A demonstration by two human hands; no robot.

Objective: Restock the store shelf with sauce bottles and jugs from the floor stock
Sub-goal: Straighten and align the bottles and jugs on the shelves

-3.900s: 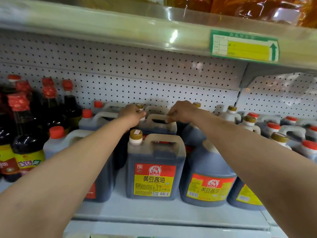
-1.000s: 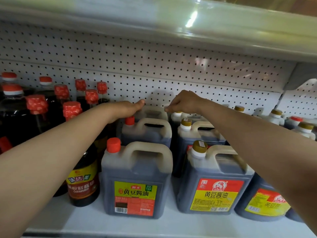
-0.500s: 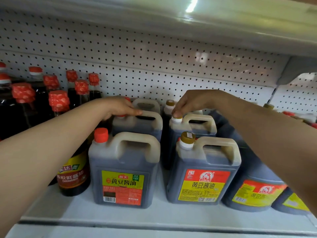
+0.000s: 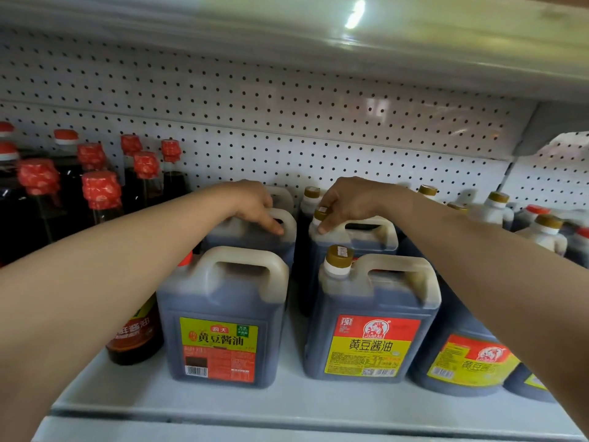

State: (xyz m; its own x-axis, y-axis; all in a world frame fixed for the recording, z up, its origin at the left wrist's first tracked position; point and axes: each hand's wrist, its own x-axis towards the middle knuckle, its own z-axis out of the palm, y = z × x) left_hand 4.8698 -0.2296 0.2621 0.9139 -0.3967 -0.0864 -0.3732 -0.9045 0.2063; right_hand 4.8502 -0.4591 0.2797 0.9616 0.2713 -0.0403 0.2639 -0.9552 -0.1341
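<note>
- Fingers of your left hand (image 4: 255, 205) curl over the handle of the second-row jug (image 4: 255, 232); your right hand (image 4: 347, 202) pinches the neighbouring jug (image 4: 357, 237) at its cap.
- Pulling either forward risks shoving the front jugs (image 4: 223, 314) below your fingertips off the shelf (image 4: 287, 406) edge.

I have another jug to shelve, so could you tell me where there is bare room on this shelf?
Bare shelf runs along the front lip before the green-label jug and red-label jug, with a narrow gap between them. Behind, the rows are packed; the left hand and right hand are on the second-row jugs. Left, the bottles crowd.
</note>
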